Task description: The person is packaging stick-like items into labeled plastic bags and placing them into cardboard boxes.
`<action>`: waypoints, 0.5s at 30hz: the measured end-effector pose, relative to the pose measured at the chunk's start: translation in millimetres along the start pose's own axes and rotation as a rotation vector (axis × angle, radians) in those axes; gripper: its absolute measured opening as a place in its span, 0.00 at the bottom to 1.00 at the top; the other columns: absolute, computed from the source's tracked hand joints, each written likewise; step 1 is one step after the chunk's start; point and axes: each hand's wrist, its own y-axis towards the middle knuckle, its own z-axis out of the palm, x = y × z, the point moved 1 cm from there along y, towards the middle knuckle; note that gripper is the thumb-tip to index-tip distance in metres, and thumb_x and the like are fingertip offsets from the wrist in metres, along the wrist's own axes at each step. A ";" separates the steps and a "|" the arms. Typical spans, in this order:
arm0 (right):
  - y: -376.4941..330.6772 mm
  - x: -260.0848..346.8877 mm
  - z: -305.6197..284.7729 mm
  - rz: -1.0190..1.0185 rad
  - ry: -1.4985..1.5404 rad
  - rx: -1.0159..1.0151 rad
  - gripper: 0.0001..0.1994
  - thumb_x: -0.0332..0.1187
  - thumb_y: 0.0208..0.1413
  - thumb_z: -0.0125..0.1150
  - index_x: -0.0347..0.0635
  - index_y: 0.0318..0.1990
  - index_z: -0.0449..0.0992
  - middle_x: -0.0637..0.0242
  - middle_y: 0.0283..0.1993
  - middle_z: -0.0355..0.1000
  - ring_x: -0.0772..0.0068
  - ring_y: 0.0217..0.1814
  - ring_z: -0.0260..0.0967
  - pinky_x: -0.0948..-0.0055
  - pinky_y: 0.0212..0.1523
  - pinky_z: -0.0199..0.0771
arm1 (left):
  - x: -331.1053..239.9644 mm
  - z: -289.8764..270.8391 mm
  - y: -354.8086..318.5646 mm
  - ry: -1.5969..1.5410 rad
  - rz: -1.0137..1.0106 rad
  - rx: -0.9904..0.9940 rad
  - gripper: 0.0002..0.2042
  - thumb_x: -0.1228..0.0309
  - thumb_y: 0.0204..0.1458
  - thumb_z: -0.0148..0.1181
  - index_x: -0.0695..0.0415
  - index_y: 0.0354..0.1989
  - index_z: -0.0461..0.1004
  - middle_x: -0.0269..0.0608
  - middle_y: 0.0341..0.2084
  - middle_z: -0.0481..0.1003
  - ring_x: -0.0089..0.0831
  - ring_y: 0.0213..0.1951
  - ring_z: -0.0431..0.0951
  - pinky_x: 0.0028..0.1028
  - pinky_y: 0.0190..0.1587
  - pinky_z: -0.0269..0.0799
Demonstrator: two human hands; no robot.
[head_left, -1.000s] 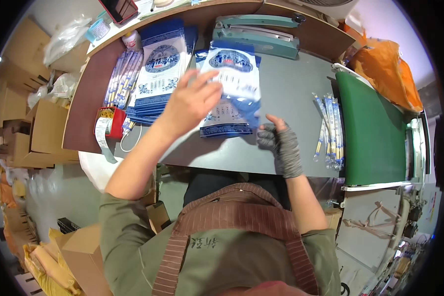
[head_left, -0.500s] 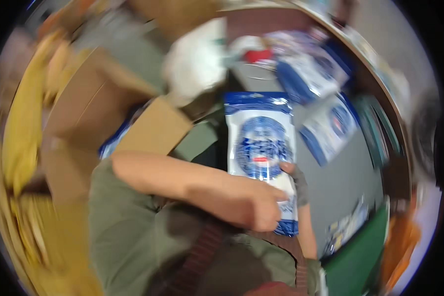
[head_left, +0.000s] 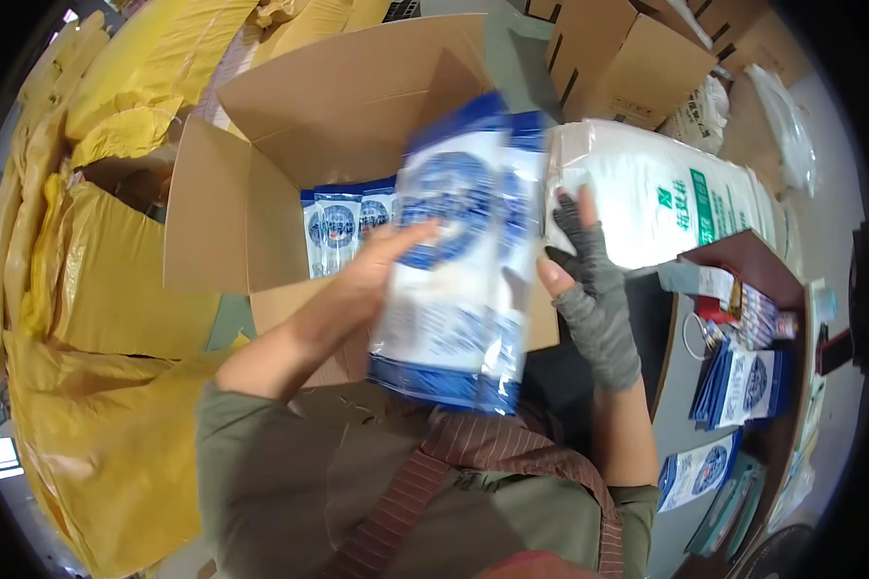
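Observation:
Two flat blue-and-white plastic packages, a front one [head_left: 444, 299] and one partly behind it [head_left: 514, 289], stand nearly upright in front of me. My left hand [head_left: 381, 259] grips them from the left, thumb across the front package. Just off their right edge, my right hand [head_left: 589, 280] in a grey fingerless glove is open, fingers spread and pointing up. Behind the held packages is an open cardboard box [head_left: 212, 212] with its flaps up. Several similar packages [head_left: 340, 227] stand in a row inside; the held ones hide part of the box.
Yellow plastic-wrapped bundles [head_left: 116, 280] are piled on the left. A white sack [head_left: 637, 183] lies right of the box, with cardboard boxes [head_left: 628, 68] behind. At the right, a grey desk [head_left: 681, 405] with a raised brown border holds more packages [head_left: 743, 386].
My view has swung left from the desk to the open box. The packages have moved over beside it. My right hand has let go of them; my left still holds on.

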 end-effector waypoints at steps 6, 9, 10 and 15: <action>3.2 -32.2 -38.5 0.076 0.230 -0.079 0.39 0.33 0.53 0.60 0.42 0.70 0.44 0.54 0.68 0.53 0.62 0.65 0.57 0.67 0.60 0.61 | -1.4 -223.2 91.6 -0.125 -0.104 -0.433 0.20 0.66 0.53 0.60 0.64 0.50 0.68 0.50 0.42 0.76 0.44 0.44 0.78 0.46 0.45 0.76; -8.0 -74.8 -84.1 0.224 0.172 -0.230 0.40 0.36 0.51 0.61 0.42 0.69 0.47 0.54 0.69 0.51 0.60 0.66 0.56 0.64 0.60 0.60 | 17.1 -295.4 151.2 0.080 -0.193 -0.482 0.25 0.64 0.52 0.63 0.64 0.54 0.64 0.53 0.47 0.73 0.46 0.46 0.77 0.49 0.47 0.74; -19.0 -90.9 -100.1 0.242 0.093 -0.316 0.40 0.37 0.50 0.61 0.41 0.69 0.47 0.54 0.69 0.51 0.59 0.67 0.55 0.63 0.61 0.59 | 28.1 -315.7 170.0 0.285 -0.229 -0.532 0.29 0.62 0.51 0.64 0.64 0.58 0.61 0.54 0.51 0.70 0.47 0.48 0.76 0.51 0.47 0.73; -106.5 -128.2 -152.3 0.218 0.125 -0.607 0.40 0.38 0.50 0.59 0.38 0.69 0.47 0.52 0.70 0.49 0.55 0.69 0.51 0.59 0.65 0.53 | 115.5 -435.0 216.9 0.229 -0.480 -0.442 0.53 0.52 0.41 0.71 0.56 0.69 0.40 0.56 0.65 0.48 0.54 0.59 0.62 0.51 0.50 0.70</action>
